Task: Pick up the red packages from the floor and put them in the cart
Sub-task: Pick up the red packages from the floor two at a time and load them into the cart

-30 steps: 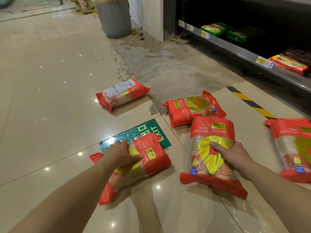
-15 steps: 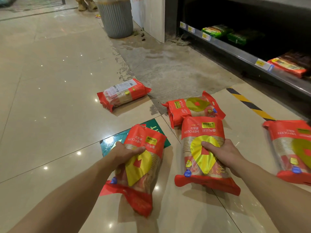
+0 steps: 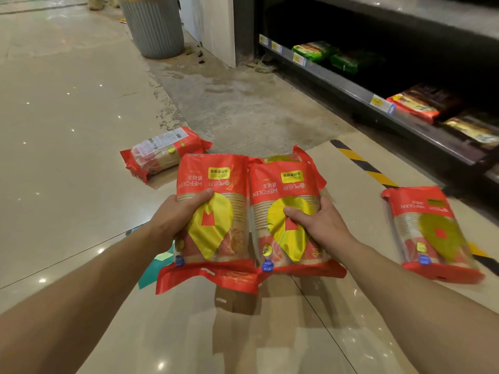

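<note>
- left hand (image 3: 172, 220): closed round left pkg (image 3: 213, 211), thumb on front, fingers behind; grip at mid-length, likely so the bag hangs balanced.
- right hand (image 3: 321, 225): closed round right pkg (image 3: 286, 211) the same way; both pkgs lifted off the floor (image 3: 67, 157), edges touching, prob. to carry as one load.
- pkgs: glossy red film, yellow leaf-shaped panel, ribbed stack inside, flat crimped end seals; soft, crinkly, w/ a firm core.
- on floor: one pkg (image 3: 164, 152) far left, one (image 3: 432, 230) at right, another (image 3: 302, 157) partly hidden behind the held pair.
- cart: not in view.
- shelf (image 3: 378, 103) at right, grey ribbed bin (image 3: 154, 25) beyond.
</note>
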Demonstrator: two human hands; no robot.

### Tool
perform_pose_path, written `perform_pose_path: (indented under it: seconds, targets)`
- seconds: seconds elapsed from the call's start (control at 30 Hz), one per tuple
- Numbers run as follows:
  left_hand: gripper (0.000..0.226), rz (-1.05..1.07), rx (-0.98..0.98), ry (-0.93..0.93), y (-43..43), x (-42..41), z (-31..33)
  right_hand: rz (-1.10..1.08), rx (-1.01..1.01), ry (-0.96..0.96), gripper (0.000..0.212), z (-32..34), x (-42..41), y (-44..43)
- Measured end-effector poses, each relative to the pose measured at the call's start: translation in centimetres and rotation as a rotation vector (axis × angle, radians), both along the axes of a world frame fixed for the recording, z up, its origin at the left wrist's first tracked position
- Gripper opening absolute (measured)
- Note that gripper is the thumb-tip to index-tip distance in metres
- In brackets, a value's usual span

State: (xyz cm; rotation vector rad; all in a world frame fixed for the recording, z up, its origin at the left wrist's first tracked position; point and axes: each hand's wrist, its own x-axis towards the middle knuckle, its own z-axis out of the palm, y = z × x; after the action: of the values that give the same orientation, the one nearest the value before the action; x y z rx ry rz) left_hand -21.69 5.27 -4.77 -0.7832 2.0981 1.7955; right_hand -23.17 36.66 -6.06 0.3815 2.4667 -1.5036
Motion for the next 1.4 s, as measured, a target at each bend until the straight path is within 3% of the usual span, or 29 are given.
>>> perform_pose_path:
  seconds: [0.17, 0.3, 0.47, 0.67, 0.8, 0.9, 0.97, 1.03, 1.17, 1.4]
  targets:
    - [0.051, 0.036, 0.027, 0.047, 2.0, 2.1, 5.0, -0.073, -0.127, 0.007, 0.075, 4.8, 3.1, 0.8]
    - [0.056, 0.030, 0.020, 0.037, 4.0, 3.9, 14.5, -0.128, -0.139, -0.034, 0.070, 13.9, 5.8, 2.9]
    - [0.050, 0.009, 0.000, 0.082, 7.4, 4.9, 33.8, -0.185, -0.156, -0.013, 0.071, 33.3, 8.3, 6.6]
    - [0.060, -0.016, 0.042, 0.072, 11.6, 9.9, 57.8, -0.274, -0.167, 0.001, 0.082, 57.9, 15.4, 12.1]
    - [0.063, -0.080, 0.063, 0.116, 13.6, 13.3, 70.5, -0.326, -0.180, 0.051, 0.093, 71.2, 20.6, 15.1]
    - [0.049, -0.156, 0.055, 0.194, 14.7, 14.9, 77.1, -0.365, -0.200, 0.101, 0.075, 78.9, 24.3, 16.4]
    - [0.048, -0.227, 0.048, 0.259, 15.6, 15.6, 80.7, -0.400, -0.211, 0.156, 0.054, 82.9, 27.0, 16.7]
    - [0.063, -0.311, 0.067, 0.306, 16.8, 16.0, 83.7, -0.461, -0.198, 0.247, 0.051, 85.9, 29.8, 16.5]
    - [0.071, -0.518, 0.055, 0.368, 19.5, 18.2, 88.8, -0.581, -0.183, 0.344, 0.043, 90.2, 36.8, 15.5]
    - [0.102, -0.824, 0.154, 0.365, 26.4, 23.8, 93.3, -0.827, -0.172, 0.441, 0.077, 93.7, 49.9, 16.3]
